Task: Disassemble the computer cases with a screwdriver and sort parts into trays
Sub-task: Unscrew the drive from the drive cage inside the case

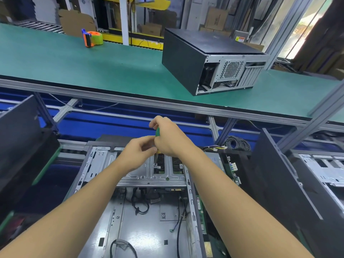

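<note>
An open computer case (149, 211) lies flat in front of me, its silver drive bracket (141, 175) across the far half and black cables in the near half. My right hand (167, 138) grips the green handle of a screwdriver (157, 132), held upright. Its shaft runs down to a screw on the bracket (154, 164). My left hand (137, 151) is just left of the shaft, fingers curled, fingertips pinching it near the handle's base.
A closed black computer case (210, 60) stands on the green conveyor belt (93, 62) beyond. An orange-green tape dispenser (92, 38) sits at the belt's far left. Black panels (24, 146) lean at left, another panel (279, 179) at right, with a second opened chassis (323, 170) far right.
</note>
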`<state>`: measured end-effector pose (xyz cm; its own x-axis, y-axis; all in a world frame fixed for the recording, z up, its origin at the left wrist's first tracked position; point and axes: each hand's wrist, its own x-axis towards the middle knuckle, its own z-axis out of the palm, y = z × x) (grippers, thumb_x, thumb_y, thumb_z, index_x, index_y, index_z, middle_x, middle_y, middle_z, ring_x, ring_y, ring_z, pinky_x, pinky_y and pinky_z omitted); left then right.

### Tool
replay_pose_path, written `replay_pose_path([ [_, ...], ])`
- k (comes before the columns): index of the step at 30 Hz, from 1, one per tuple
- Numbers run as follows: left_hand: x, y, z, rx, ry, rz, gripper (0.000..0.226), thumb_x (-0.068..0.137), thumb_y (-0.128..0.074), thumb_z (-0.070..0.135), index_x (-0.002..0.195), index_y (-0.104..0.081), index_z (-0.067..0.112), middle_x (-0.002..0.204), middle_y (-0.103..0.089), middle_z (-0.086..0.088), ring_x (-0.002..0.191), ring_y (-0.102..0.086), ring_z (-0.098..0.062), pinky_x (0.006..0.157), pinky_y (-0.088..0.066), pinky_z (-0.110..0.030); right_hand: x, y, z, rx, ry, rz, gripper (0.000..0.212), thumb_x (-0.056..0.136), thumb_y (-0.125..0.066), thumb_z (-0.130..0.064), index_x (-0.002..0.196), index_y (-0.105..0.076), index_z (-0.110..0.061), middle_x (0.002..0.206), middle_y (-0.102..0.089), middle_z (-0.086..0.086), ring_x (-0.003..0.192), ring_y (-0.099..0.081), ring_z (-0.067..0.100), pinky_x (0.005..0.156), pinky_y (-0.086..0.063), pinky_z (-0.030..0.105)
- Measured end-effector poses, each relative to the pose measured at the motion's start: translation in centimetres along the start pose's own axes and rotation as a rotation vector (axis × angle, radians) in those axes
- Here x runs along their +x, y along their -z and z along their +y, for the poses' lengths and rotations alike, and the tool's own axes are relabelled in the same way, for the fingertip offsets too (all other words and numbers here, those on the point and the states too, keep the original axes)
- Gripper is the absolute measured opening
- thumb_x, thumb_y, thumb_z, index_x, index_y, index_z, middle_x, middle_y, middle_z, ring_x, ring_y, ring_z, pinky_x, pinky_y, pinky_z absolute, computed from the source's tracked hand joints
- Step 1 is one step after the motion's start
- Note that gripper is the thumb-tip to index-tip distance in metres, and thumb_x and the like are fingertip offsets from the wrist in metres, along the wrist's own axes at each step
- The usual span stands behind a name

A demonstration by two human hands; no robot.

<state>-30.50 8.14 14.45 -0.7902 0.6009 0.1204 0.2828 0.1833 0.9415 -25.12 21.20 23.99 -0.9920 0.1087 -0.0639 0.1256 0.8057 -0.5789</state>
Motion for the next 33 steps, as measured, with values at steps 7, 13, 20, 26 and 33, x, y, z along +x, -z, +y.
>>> replay_pose_path([
  [7, 0.2, -0.7, 0.5, 0.13, -0.011, 0.056, 0.032, 0.085, -0.072, 0.009, 0.078, -0.057, 0.036, 0.07, -0.063, 0.013, 0.061, -0.055, 0.007, 0.055, -0.041, -0.006, -0.5, -0.9, 0.0, -0.241, -0.032, 0.154, 0.053, 0.096, -0.049, -0.059, 0.13, -0.045, -0.018, 0.125, -0.048, 0.001, 0.115, -0.044, 0.025, 0.076, -0.039, 0.039],
  [13, 0.0, -0.5, 0.6, 0.075, -0.029, 0.046, 0.04, 0.086, -0.075, 0.012, 0.083, -0.062, 0.05, 0.092, -0.062, 0.013, 0.08, -0.061, 0.004, 0.07, -0.046, -0.012, -0.5, -0.5, -0.9, -0.142, -0.012, 0.142, 0.025, 0.098, -0.054, -0.022, 0.12, -0.047, -0.012, 0.112, -0.051, 0.004, 0.098, -0.052, 0.029, 0.071, -0.042, 0.038],
  [20, -0.2, -0.3, 0.7, 0.02, -0.025, 0.064, 0.034, 0.087, -0.068, 0.0, 0.095, -0.063, 0.032, 0.078, -0.069, 0.027, 0.072, -0.063, 0.01, 0.062, -0.043, -0.004, -0.4, 0.0, -1.0, 0.022, -0.036, 0.0, 0.029, 0.094, -0.048, -0.016, 0.122, -0.046, -0.019, 0.102, -0.044, -0.007, 0.116, -0.036, 0.024, 0.067, -0.035, 0.032],
  [26, 0.1, -1.0, 0.8, 0.131, -0.038, 0.06, 0.03, 0.081, -0.077, 0.016, 0.08, -0.055, 0.036, 0.078, -0.06, 0.033, 0.069, -0.058, 0.012, 0.059, -0.041, -0.004, -0.5, -1.0, -0.8, -0.224, -0.074, 0.146, 0.043, 0.1, -0.047, -0.051, 0.123, -0.05, -0.015, 0.116, -0.042, 0.005, 0.102, -0.051, 0.028, 0.073, -0.04, 0.037],
  [33, -0.1, 0.1, 0.0, 0.031, -0.025, 0.075, 0.029, 0.087, -0.067, -0.001, 0.087, -0.065, 0.028, 0.076, -0.071, 0.02, 0.069, -0.063, 0.008, 0.063, -0.045, -0.006, 0.0, -0.2, -0.7, -0.031, -0.034, -0.01, 0.043, 0.093, -0.05, -0.012, 0.135, -0.045, -0.021, 0.134, -0.043, 0.001, 0.129, -0.033, 0.024, 0.084, -0.04, 0.035],
])
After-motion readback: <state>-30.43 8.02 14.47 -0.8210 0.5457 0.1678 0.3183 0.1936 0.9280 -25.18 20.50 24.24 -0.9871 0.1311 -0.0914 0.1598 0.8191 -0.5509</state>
